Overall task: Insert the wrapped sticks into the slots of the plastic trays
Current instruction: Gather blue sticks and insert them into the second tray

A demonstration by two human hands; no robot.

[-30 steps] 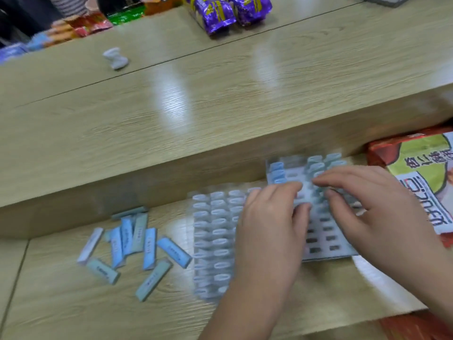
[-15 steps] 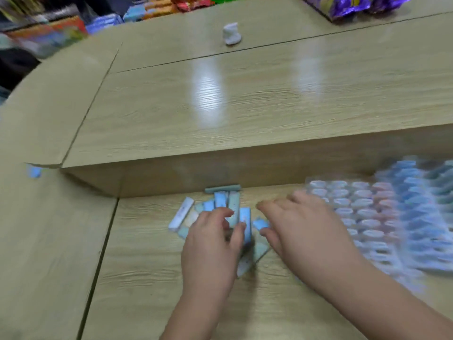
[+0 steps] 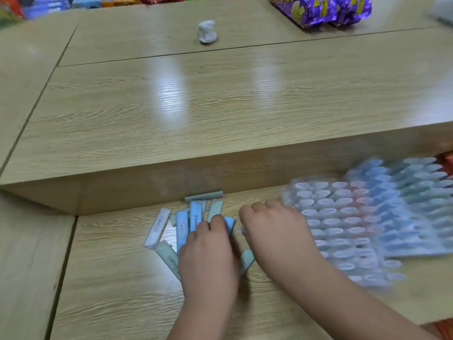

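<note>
Our left hand (image 3: 208, 256) clasps a blue wrapped stick (image 3: 230, 224); our right hand (image 3: 275, 233), at three o'clock: grip unclear, we cannot tell.

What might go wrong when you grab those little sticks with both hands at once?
The left hand and right hand crowd one small pile of wrapped sticks, so they might bump each other and scatter some across the table. The right hand also works close beside the plastic trays, which overlap loosely; a nudge could shift them and perhaps tip out sticks already slotted.
</note>
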